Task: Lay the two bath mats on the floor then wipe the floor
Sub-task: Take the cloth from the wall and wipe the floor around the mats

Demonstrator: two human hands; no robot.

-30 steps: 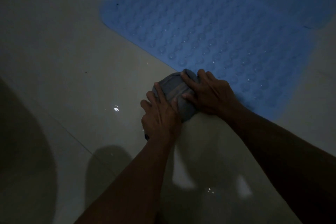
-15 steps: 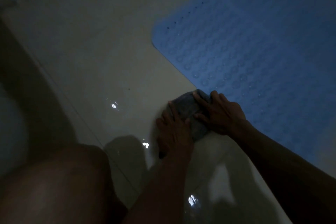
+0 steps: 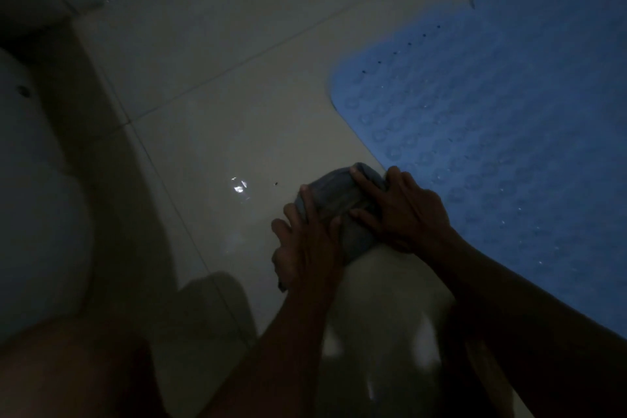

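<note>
Dim, glossy floor tiles (image 3: 210, 85) look wet. Both hands, left hand (image 3: 307, 244) and right hand (image 3: 403, 210), press a bunched cloth (image 3: 334, 197) at centre frame, touching the blue bath mat (image 3: 492, 132); pushing could ruck its edge.

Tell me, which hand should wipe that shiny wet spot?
Probably the left hand: it presses the cloth on the side nearer the wet spot; the right hand sits by the blue mat.

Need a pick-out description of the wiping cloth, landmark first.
Start at the large blue bumpy rubber bath mat lying on the pale glossy tiled floor. Just off its near left edge sits a bunched grey-blue cloth, pressed down by the left hand and right hand. It is the only soft, crumpled thing there.
</note>
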